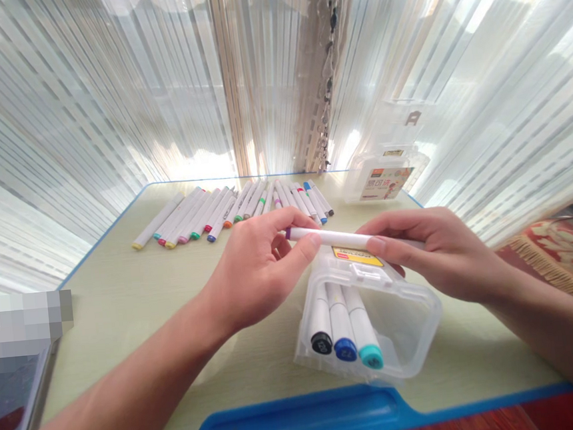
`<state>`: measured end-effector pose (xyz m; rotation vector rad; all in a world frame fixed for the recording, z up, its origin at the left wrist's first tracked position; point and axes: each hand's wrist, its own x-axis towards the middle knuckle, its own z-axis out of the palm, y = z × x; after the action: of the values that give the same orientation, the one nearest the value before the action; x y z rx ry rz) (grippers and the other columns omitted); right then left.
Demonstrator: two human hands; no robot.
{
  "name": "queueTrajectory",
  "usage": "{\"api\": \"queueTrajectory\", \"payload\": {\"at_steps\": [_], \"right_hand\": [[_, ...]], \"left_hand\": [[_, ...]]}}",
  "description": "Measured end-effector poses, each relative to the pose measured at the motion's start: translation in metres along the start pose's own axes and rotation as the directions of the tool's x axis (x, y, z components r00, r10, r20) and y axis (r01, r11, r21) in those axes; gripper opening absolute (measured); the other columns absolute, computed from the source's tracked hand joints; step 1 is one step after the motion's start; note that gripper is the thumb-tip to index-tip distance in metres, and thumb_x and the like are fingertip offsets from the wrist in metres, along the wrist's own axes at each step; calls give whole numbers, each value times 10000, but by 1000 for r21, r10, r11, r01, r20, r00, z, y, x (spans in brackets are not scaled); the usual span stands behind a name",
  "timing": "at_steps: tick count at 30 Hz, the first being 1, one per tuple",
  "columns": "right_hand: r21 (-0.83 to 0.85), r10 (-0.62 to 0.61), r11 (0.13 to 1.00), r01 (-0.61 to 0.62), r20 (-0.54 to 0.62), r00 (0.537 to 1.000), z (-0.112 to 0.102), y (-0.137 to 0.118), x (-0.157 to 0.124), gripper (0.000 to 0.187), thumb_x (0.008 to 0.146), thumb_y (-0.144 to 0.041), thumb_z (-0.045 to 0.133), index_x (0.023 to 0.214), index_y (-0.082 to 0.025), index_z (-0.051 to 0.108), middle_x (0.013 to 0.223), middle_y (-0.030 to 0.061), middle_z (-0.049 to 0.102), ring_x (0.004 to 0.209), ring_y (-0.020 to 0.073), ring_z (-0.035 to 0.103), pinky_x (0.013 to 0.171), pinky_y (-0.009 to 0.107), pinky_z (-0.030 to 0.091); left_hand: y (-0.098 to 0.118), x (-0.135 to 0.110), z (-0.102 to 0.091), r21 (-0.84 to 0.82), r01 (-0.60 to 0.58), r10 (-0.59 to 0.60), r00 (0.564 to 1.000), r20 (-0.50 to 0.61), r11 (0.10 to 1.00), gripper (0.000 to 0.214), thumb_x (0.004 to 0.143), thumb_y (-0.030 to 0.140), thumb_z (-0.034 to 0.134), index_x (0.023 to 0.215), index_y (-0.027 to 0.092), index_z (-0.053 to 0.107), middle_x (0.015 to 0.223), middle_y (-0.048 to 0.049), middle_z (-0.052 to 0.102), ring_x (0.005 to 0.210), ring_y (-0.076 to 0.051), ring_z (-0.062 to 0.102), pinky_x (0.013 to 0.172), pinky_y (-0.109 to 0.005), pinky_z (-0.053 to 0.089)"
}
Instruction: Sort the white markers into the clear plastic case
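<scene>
A white marker with a purple end lies level between my two hands, above a clear plastic case. My left hand pinches it near the purple end with thumb and fingers. Toward its other end, my right hand grips it, thumb on top. The case lies on its side with its opening toward me. Inside it, side by side, are a black-ended marker, a blue-ended marker and a turquoise-ended marker. A yellow label shows on the case beneath the held marker.
Several white markers with coloured ends lie in a row across the back of the table. A clear case with a printed card stands at the back right. A blue tray edges the near side. Striped curtains hang behind.
</scene>
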<state>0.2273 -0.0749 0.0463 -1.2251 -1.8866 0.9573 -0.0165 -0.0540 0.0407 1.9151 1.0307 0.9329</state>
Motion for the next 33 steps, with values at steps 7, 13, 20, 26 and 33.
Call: {"api": "queueTrajectory", "payload": {"at_steps": [7,13,20,26,33], "right_hand": [[4,-9,1000,9,-6,1000,1,1,0,223,940,-396,683,903,-196,776,612,-6,638,511,76,547,440,151,409],[12,-8,1000,8,-6,1000,0,1,0,227,940,-401,687,921,-195,780,615,-6,638,511,73,541,437,152,403],[-3,-34,999,34,-23,999,3,2,1,221,950,-402,682,969,-208,787,648,-13,642,514,64,535,442,153,415],[-4,-71,997,71,-29,997,4,1,0,188,963,-368,676,1030,-225,778,721,-6,692,568,76,610,504,154,491],[2,-101,995,101,-50,994,5,5,1,194,950,-331,699,1100,-221,756,727,-4,702,567,80,627,494,162,501]], "left_hand": [[-1,1,1,-5,4,-4,1000,-5,1000,216,924,347,604,953,165,716,763,-24,698,606,-142,622,495,-249,392],[-2,1,1,7,-7,7,1000,-16,1000,221,925,353,606,955,167,720,755,-19,693,598,-135,610,496,-244,391],[-1,2,1,53,-7,9,999,-39,999,222,928,343,598,956,162,723,748,-19,700,585,-133,608,502,-245,402],[-1,2,-1,96,-23,29,998,-59,995,219,928,338,596,955,171,734,774,-20,727,604,-135,614,541,-251,442],[-2,3,-1,121,-10,24,993,-115,993,203,920,331,609,932,170,731,752,-16,705,608,-130,594,557,-247,448]]}}
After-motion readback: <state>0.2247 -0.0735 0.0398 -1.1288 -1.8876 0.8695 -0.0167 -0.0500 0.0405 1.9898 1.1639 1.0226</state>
